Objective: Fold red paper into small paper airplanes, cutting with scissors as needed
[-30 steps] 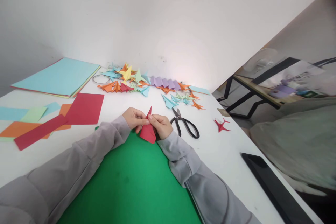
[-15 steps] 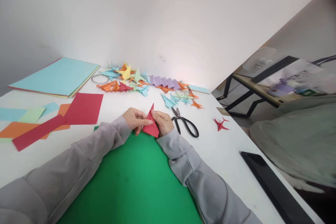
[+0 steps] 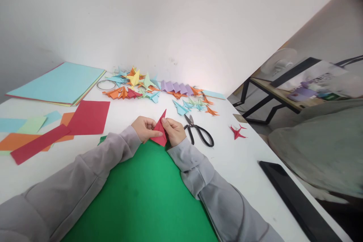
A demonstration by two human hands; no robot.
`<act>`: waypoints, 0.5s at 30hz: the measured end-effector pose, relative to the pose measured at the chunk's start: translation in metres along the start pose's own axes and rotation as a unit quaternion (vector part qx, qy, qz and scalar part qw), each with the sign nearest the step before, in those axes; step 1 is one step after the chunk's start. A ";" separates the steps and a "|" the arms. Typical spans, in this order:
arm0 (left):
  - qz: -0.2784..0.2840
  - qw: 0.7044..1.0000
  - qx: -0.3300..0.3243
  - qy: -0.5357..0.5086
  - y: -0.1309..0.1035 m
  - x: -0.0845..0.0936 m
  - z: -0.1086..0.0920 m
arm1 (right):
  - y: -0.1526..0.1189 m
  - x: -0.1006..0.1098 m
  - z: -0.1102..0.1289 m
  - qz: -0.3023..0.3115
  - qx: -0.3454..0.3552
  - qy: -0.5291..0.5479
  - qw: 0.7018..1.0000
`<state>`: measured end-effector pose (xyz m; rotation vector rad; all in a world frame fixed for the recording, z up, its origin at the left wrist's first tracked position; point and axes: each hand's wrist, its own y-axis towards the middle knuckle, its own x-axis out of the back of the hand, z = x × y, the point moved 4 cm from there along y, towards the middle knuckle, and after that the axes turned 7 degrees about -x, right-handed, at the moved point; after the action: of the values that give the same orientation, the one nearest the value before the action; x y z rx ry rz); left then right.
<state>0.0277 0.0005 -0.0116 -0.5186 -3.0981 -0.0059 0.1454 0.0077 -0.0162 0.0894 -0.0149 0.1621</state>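
A folded piece of red paper (image 3: 159, 138) with a sharp tip pointing up is held between both hands over the far end of a green mat (image 3: 136, 196). My left hand (image 3: 145, 130) pinches its left side, thumb flat across the front. On the right edge, my right hand (image 3: 174, 131) grips the paper with thumb and fingers; some of its fingers are hidden behind. Just right of that hand lie black-handled scissors (image 3: 202, 132), blades slightly apart. Farther right rests a finished-looking red origami plane (image 3: 237, 132).
Flat red paper (image 3: 89, 117) and coloured strips lie at left, below a stack of large sheets (image 3: 56, 81). Folded paper pieces (image 3: 136, 79) line the wall beside a purple pleated strip (image 3: 177, 88). A black flat object (image 3: 295, 196) lies along the right edge.
The red paper has tilted slightly and its lower edge has turned between my fingers. Both hands stay nearly in place. The whole view has shifted a little.
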 end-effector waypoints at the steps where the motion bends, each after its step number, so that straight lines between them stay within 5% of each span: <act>1: -0.004 1.000 -0.001 -0.006 0.000 -0.001 0.000 | 0.000 0.000 0.001 0.000 0.005 -0.006 1.000; 15: 0.024 0.998 -0.027 -0.044 0.000 -0.003 0.008 | -0.005 -0.001 0.012 0.006 0.040 -0.047 0.998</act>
<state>0.0305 -0.0002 -0.0198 -0.6122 -3.1775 -0.0693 0.1448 0.0014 -0.0045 0.1775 -0.1031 0.1694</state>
